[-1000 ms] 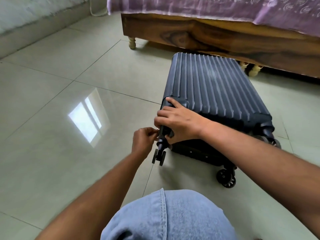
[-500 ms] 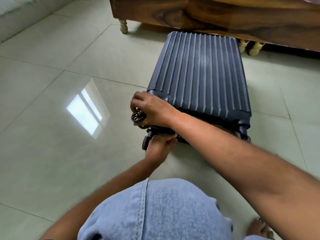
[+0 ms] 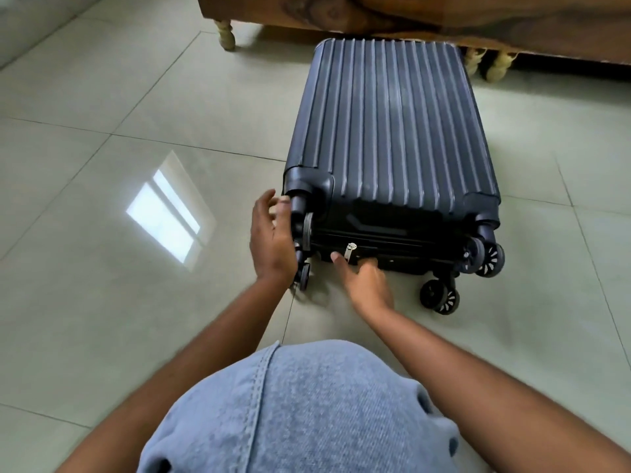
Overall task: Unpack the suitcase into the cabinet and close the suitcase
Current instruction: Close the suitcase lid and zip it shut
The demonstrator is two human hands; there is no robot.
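Observation:
A dark blue ribbed hard-shell suitcase [image 3: 392, 131] lies flat and closed on the tiled floor, its wheeled end toward me. A silver zipper pull [image 3: 350, 251] hangs on the seam of that end. My left hand [image 3: 273, 237] is beside the suitcase's left corner wheels [image 3: 306, 233], fingers relaxed and spread, holding nothing. My right hand [image 3: 365, 283] is low in front of the wheeled end, with an extended finger right at the zipper pull. The cabinet is not in view.
A wooden bed frame [image 3: 444, 18] with turned legs [image 3: 226, 35] stands just behind the suitcase. My bent knee in blue denim [image 3: 300, 411] fills the bottom centre. Glossy tiled floor [image 3: 102, 233] stretches to the left and right.
My arms have uncrossed: the right hand let go of the left corner wheel and dropped to the zipper, while the left hand left the zipper and moved to that corner.

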